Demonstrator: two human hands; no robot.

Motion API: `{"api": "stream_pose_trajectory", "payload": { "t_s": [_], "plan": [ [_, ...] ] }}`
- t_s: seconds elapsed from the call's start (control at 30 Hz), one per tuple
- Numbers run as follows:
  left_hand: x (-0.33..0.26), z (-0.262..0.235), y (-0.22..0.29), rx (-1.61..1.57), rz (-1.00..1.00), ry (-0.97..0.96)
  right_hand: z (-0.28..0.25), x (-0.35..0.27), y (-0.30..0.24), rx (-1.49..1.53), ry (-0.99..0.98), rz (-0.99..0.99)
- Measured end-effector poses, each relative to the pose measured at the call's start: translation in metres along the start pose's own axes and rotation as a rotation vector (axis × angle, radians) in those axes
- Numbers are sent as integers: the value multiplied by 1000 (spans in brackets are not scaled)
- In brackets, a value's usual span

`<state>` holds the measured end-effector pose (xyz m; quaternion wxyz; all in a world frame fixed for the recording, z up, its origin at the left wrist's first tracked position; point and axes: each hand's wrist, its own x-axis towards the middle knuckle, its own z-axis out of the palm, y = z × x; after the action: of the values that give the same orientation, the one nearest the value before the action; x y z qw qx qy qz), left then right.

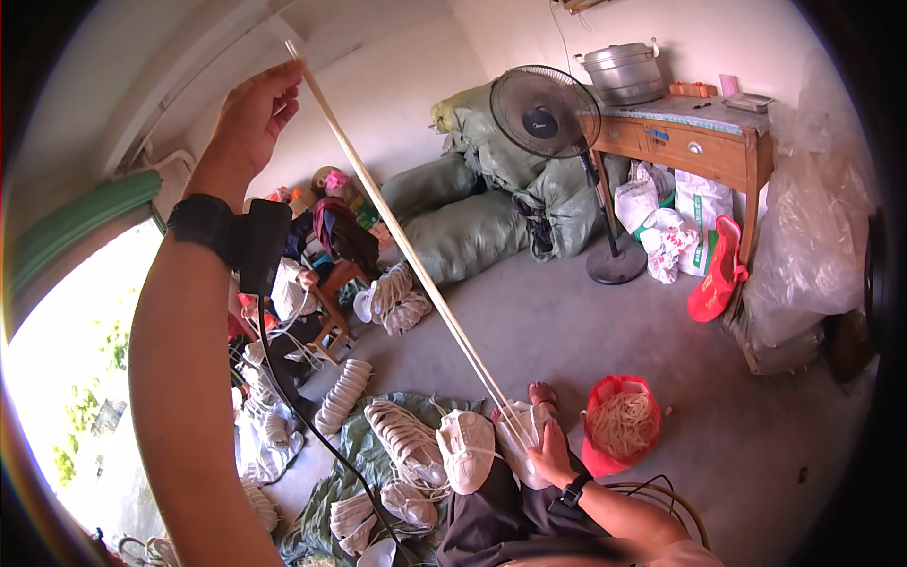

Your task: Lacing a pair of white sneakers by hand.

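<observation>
A standing fan (545, 111) stands on the grey floor in front of bulging green sacks (491, 203), beside a wooden desk (699, 142) that carries a large metal pot (624, 71); filled plastic bags and a red shoe-shaped thing (718, 274) lean at the desk's foot. Further back another person sits on a small wooden chair (331, 312) among bundled white shoes. Rows of white shoes (406, 439) lie on a green cloth (354, 444) just left of the person's knees. The left forearm, with a black wrist strap and a dangling black cable, fills the left of the view and hides part of the floor behind it. The left hand (255, 113) is raised high, fingers pinched shut on the ends of pale laces (406, 246), thin, flat and cream-coloured, stretched taut in a straight diagonal down to the lap. There the right hand (551, 458) lies spread on a white shoe (524, 444) resting on the thigh, fingers pressed flat around it where the laces enter. A second white shoe (468, 449) lies just beside it. Near the right knee an open red bag (619, 425) holds a tangle of the same pale laces.
</observation>
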<state>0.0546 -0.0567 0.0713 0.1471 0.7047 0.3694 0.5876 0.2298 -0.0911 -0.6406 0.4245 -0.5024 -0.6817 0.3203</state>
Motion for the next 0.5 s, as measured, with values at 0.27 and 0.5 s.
{"api": "stream_pose_trajectory", "payload": {
  "t_s": [0.27,0.5],
  "plan": [
    [-2,0,16,-5,-26,34,-7,-8,-10,35,16,-6],
    [-3,6,18,-24,-30,0,-4,-9,-2,-3,23,-26]
  ]
}}
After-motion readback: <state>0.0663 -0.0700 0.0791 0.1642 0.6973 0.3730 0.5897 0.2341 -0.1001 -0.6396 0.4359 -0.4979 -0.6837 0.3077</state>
